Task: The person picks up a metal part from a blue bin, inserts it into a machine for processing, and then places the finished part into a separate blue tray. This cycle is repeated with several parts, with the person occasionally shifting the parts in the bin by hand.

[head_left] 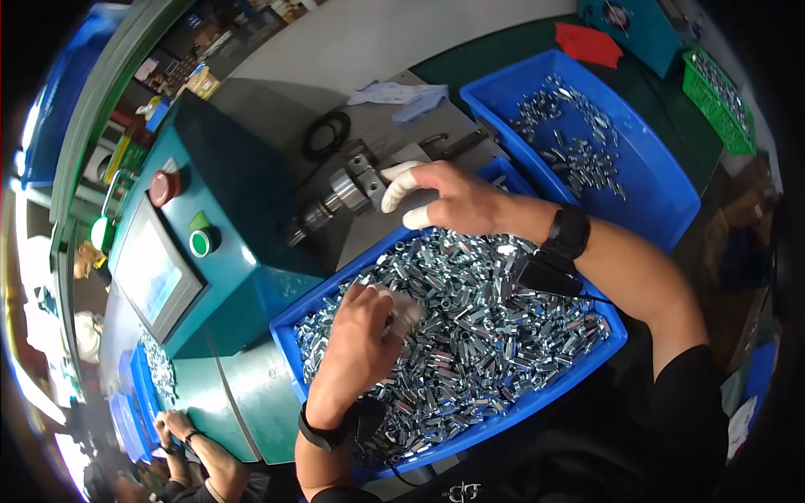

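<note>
My left hand (356, 339) is over a blue bin (616, 339) heaped with small shiny metal sleeves (478, 335). Its fingers curl inward, and their pale-covered tips are blurred; what they hold, if anything, cannot be made out. Beyond the bin's far edge, my right hand (457, 199) reaches left to a metal clamping head (359, 184) on a machine spindle (317, 216). White finger covers are on its thumb and fingers. The thumb stands apart from the fingers, whose tips are at the head's right side, with nothing visible between them.
A teal machine (243, 214) with a screen (151, 268), red knob (163, 186) and green button (200, 243) stands left. Another blue bin (654, 184) with metal parts is at far right, near a green basket (717, 105). At lower left, a co-worker's hands (173, 426) are near small parts.
</note>
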The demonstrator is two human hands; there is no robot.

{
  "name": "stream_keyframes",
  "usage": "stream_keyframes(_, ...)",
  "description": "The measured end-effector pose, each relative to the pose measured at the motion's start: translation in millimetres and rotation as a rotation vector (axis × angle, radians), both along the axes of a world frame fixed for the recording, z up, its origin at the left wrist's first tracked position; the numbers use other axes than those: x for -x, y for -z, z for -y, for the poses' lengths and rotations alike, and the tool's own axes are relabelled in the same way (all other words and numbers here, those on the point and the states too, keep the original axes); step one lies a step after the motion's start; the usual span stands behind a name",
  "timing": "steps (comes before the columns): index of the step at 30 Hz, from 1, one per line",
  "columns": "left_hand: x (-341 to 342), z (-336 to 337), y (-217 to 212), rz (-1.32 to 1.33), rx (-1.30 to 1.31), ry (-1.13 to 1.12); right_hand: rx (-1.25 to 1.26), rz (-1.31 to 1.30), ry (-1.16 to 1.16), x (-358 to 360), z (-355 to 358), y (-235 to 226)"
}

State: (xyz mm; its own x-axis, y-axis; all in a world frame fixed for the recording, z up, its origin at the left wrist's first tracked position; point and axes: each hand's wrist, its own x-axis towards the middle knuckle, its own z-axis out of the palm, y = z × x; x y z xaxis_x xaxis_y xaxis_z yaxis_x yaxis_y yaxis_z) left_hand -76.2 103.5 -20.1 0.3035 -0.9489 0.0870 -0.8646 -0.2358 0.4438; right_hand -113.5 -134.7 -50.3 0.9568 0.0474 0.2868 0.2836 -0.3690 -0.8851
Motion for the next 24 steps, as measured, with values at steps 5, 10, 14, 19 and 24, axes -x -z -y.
stream_keyframes(5,-3,6,7,-0.754,0.271,-0.285,-0.176,-0.019,0.063,-18,10,1)
stream_keyframes(10,-5,9,-3,-0.991,0.33,-0.286,-0.006,-0.144,0.237,-38,11,-27)
stream_keyframes(14,-7,10,-2,-1.006,0.396,-0.328,0.441,-0.177,0.475,-46,5,-49)
stream_keyframes(19,-9,12,8,-0.942,0.457,-0.296,0.573,-0.272,0.565,-51,-3,-52)
stream_keyframes(24,-11,13,10,-0.904,0.429,-0.282,0.74,0.104,0.689,-55,-7,-32)
